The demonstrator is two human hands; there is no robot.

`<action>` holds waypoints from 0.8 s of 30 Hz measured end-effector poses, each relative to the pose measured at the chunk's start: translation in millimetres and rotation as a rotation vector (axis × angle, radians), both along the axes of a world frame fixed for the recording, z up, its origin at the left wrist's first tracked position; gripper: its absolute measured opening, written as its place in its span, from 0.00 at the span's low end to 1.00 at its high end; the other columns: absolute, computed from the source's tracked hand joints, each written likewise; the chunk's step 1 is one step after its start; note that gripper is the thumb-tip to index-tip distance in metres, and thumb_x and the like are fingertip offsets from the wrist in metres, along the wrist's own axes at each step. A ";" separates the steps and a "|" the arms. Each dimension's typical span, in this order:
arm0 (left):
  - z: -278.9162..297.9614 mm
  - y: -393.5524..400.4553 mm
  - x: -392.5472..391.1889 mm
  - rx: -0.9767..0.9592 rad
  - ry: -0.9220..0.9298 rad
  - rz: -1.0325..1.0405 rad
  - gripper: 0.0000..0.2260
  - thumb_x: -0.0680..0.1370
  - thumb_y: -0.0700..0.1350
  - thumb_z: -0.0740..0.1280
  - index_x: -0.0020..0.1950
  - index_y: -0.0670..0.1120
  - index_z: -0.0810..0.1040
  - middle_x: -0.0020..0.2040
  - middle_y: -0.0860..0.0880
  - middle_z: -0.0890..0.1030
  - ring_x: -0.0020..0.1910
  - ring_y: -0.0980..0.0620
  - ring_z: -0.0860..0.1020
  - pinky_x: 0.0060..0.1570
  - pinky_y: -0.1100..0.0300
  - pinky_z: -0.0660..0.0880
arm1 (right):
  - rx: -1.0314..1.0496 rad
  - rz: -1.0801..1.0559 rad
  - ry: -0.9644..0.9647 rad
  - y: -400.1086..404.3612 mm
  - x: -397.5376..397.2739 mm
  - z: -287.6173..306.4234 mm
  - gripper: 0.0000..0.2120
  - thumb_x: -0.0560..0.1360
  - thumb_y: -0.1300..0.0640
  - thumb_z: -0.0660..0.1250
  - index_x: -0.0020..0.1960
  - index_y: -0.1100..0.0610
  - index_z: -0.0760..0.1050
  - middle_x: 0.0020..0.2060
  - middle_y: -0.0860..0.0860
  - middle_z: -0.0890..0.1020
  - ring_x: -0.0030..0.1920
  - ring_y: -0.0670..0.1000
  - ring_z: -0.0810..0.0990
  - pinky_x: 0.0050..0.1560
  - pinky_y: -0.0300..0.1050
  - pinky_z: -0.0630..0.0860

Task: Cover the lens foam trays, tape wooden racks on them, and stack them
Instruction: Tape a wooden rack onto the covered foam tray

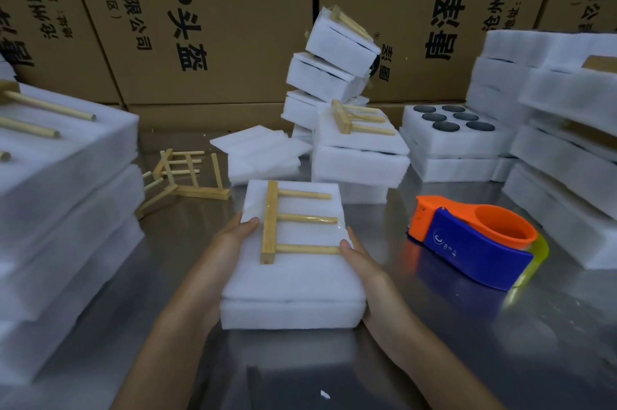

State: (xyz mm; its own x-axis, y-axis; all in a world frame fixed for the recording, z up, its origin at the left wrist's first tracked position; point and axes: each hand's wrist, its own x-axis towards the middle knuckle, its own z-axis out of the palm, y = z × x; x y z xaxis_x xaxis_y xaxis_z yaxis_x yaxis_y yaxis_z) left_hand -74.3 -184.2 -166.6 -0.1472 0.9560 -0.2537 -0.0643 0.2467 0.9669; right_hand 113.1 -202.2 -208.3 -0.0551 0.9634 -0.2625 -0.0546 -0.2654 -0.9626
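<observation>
White foam tray (293, 289) with taped wooden rack (271, 222) is lying long axis away from the person, left hand (233, 236) and right hand (359, 262) each grasping one long side, equally near.

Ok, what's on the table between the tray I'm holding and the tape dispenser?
Nothing: the head view shows only bare metal table between the held foam tray and tape dispenser.

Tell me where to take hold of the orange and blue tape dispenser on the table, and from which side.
Take the tape dispenser by its blue body, the grip closing across its two flat sides from above. It lies on the metal table with the orange cutter end pointing left toward the covered foam tray, so come from the right rear, near the orange ring, probably keeping fingers off the cutter.
</observation>
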 end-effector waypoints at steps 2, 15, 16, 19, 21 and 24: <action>7.1 3.6 -15.4 -0.012 -0.010 -0.037 0.17 0.83 0.39 0.57 0.72 0.43 0.70 0.48 0.49 0.82 0.39 0.51 0.81 0.30 0.68 0.75 | 0.039 0.057 0.036 -1.8 -11.0 -9.0 0.27 0.84 0.52 0.59 0.81 0.46 0.55 0.74 0.48 0.70 0.72 0.50 0.71 0.76 0.50 0.64; 28.7 -9.6 -122.3 -0.145 0.974 -0.188 0.48 0.65 0.80 0.57 0.78 0.53 0.61 0.78 0.51 0.61 0.76 0.48 0.60 0.74 0.53 0.55 | 0.139 0.335 -0.095 -24.2 -111.7 8.3 0.33 0.82 0.40 0.58 0.82 0.44 0.49 0.78 0.43 0.63 0.77 0.47 0.62 0.78 0.51 0.58; 29.9 -9.4 -126.7 -0.143 0.987 -0.207 0.46 0.67 0.78 0.59 0.78 0.53 0.60 0.78 0.51 0.61 0.76 0.48 0.60 0.74 0.54 0.55 | 0.142 0.345 -0.107 -26.2 -116.5 8.1 0.34 0.82 0.39 0.58 0.82 0.44 0.48 0.79 0.43 0.61 0.77 0.47 0.61 0.78 0.51 0.58; 33.9 -9.7 -131.2 -0.138 0.967 -0.198 0.36 0.73 0.70 0.62 0.74 0.50 0.67 0.73 0.50 0.69 0.70 0.48 0.67 0.68 0.53 0.63 | 0.153 0.370 -0.114 -30.5 -125.6 5.8 0.36 0.81 0.37 0.58 0.82 0.44 0.45 0.80 0.43 0.57 0.79 0.47 0.57 0.79 0.51 0.55; 34.3 -11.5 -127.4 -0.155 0.993 -0.170 0.32 0.74 0.68 0.60 0.71 0.49 0.70 0.70 0.48 0.72 0.65 0.47 0.71 0.62 0.54 0.66 | 0.166 0.358 -0.117 -31.8 -127.5 4.4 0.37 0.81 0.38 0.58 0.82 0.45 0.45 0.80 0.42 0.56 0.79 0.47 0.56 0.79 0.50 0.54; 32.7 -13.2 -119.9 -0.162 1.021 -0.117 0.31 0.76 0.65 0.59 0.71 0.46 0.69 0.68 0.45 0.73 0.60 0.46 0.72 0.58 0.54 0.68 | 0.198 0.349 -0.116 -31.6 -123.8 3.5 0.35 0.79 0.38 0.60 0.82 0.46 0.52 0.79 0.43 0.62 0.78 0.47 0.62 0.78 0.51 0.59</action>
State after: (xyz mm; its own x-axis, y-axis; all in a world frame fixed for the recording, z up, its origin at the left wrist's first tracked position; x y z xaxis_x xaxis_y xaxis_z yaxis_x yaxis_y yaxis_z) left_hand -194.3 -197.4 -133.9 -0.2726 0.9439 -0.1867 0.7991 0.3301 0.5025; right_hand -10.7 -233.8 -204.9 -0.3678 0.9247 -0.0982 0.1180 -0.0583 -0.9913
